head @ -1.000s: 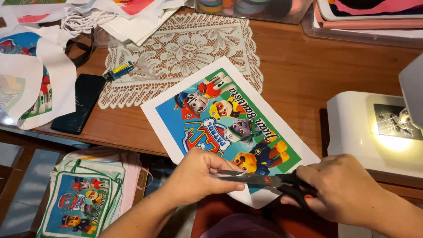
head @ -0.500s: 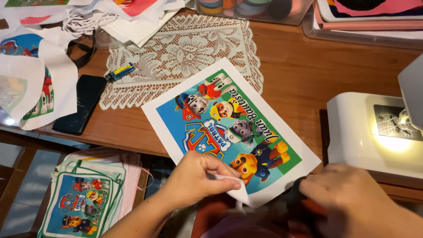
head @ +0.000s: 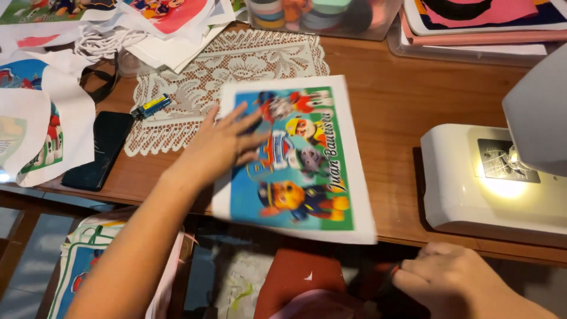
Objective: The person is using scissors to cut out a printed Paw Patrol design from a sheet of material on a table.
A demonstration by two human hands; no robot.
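Observation:
My left hand [head: 221,145] lies flat with fingers spread on the left part of a printed sheet [head: 301,159] showing colourful cartoon dogs on a blue and green field. The sheet rests on the wooden table [head: 390,100], its near edge hanging over the table front. My right hand [head: 455,280] is low at the bottom right, below the table edge, closed around dark scissor handles [head: 387,289] with a bit of red; the blades are hidden.
A white sewing machine [head: 490,177] with its lamp on stands at the right. A lace mat [head: 230,65], a small blue-yellow lighter [head: 150,106] and a black phone [head: 97,150] lie left. Printed cloth pieces [head: 41,118] pile at far left; trays sit along the back.
The scissors came off the sheet and my right hand dropped below the table edge. My left hand slid up onto the sheet and turned it upright, toward the lace mat.

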